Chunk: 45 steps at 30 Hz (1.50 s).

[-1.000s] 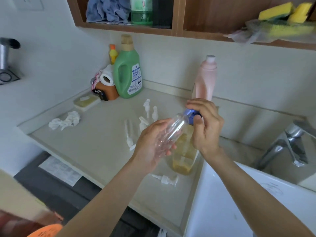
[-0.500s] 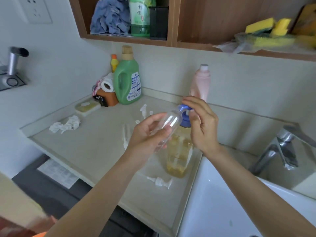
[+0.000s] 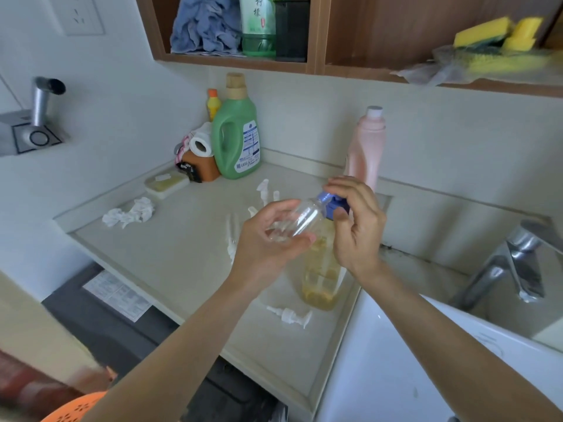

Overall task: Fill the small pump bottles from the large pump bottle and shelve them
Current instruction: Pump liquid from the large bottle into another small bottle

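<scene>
The left hand [image 3: 268,239] has its fingers [image 3: 300,239] wrapped round a clear small bottle [image 3: 297,222], tilted, its mouth at the blue pump head [image 3: 330,204] of the large bottle [image 3: 321,275] — which the right hand [image 3: 356,226] touches with curled fingers. The large bottle stands on the counter [image 3: 182,254], amber liquid low inside. A loose white pump [image 3: 289,315] lies just in front.

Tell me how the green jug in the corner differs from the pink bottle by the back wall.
The green jug is wide, with a handle, while the pink bottle is slim and has none. The green jug carries a white and blue label; no label shows on the pink bottle. The green jug has a tan cap, the pink bottle a white one. Both stand upright and capped on the counter.
</scene>
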Available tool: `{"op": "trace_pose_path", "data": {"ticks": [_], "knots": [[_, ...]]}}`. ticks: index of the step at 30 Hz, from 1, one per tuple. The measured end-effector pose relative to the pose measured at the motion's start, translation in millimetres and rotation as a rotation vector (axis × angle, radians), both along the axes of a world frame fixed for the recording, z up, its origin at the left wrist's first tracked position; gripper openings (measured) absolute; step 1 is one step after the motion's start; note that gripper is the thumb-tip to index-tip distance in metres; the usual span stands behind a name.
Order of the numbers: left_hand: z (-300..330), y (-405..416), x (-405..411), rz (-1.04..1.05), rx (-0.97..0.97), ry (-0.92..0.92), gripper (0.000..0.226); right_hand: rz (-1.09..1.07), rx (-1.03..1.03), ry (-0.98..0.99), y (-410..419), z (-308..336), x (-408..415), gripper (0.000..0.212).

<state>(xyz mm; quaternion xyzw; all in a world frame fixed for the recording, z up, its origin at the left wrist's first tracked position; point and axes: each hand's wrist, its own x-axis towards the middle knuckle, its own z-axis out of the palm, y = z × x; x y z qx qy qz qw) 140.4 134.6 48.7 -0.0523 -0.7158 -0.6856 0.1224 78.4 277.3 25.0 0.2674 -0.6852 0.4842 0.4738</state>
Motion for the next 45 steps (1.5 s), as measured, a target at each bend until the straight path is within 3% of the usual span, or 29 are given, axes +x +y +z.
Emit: {"op": "trace_pose_path", "data": {"ticks": [6,10,15,19,26,38,45], "knots": [[11,4,2,0.014,-0.009,0.05,0.045,0.021,0.062,-0.044,15,12,-2,0.036],[9,6,1,0.021,-0.012,0.046,0.044,0.039,0.047,0.001,9,0,-3,0.05],[0,5,-2,0.051,-0.043,0.02,0.04,-0.032,0.029,0.055,2,-8,-9,0.042],[-2,5,-2,0.056,-0.05,0.017,0.04,-0.049,0.039,0.015,-1,-6,-3,0.025],[9,7,0,0.048,-0.022,0.054,0.043,-0.015,0.097,-0.071,9,17,3,0.03],[-7,7,-3,0.057,0.008,-0.033,0.038,-0.111,0.123,-0.045,-2,-8,6,0.029],[11,8,0,0.024,0.016,-0.018,0.037,-0.071,0.195,-0.06,10,20,7,0.031]]}}
